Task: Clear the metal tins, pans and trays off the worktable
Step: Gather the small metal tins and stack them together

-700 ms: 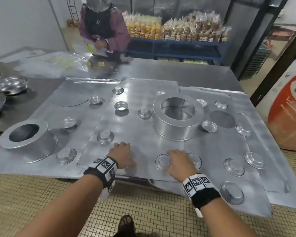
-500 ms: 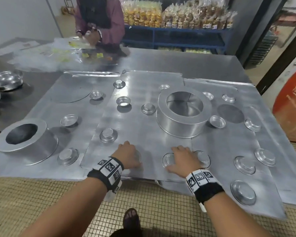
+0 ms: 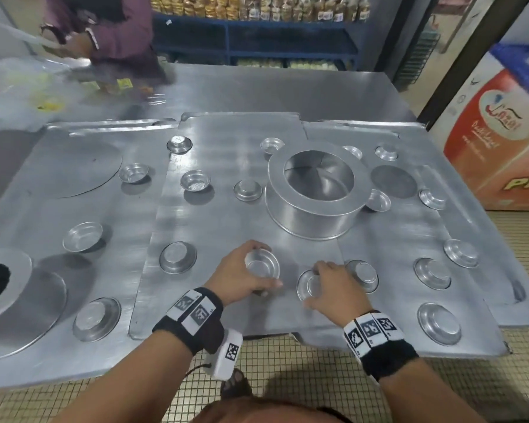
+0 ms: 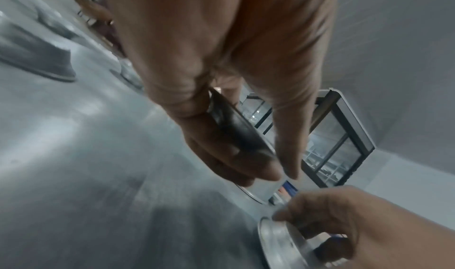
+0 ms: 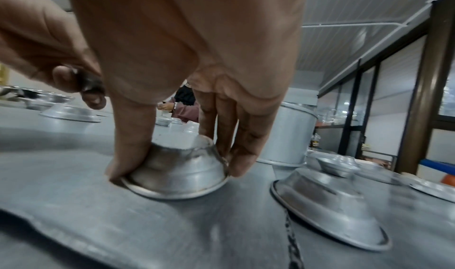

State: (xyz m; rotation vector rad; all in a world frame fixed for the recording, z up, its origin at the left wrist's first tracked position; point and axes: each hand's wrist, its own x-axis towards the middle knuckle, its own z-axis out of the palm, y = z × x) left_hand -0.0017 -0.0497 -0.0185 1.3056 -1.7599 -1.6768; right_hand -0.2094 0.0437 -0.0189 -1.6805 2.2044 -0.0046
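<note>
Several small metal tins lie scattered over flat metal trays (image 3: 226, 166) on the worktable, most of them upside down. My left hand (image 3: 245, 274) holds one small tin (image 3: 261, 267) just above the tray, opening up; in the left wrist view this tin (image 4: 236, 129) sits between thumb and fingers. My right hand (image 3: 324, 285) pinches an upside-down tin (image 3: 306, 285) that stands on the tray, thumb and fingers round its wall (image 5: 177, 168). Another upside-down tin (image 5: 327, 201) lies just to its right. A large round pan (image 3: 315, 193) stands beyond both hands.
A second large pan (image 3: 19, 288) stands at the near left edge. Another person (image 3: 113, 35) works at the far side beside plastic bags (image 3: 19, 87). A blue shelf of packed bread (image 3: 257, 7) lines the back. A cardboard box (image 3: 498, 148) stands right.
My left hand has picked a small tin off the tray and turned it opening up. My right hand has curled round the upside-down tin beneath it.
</note>
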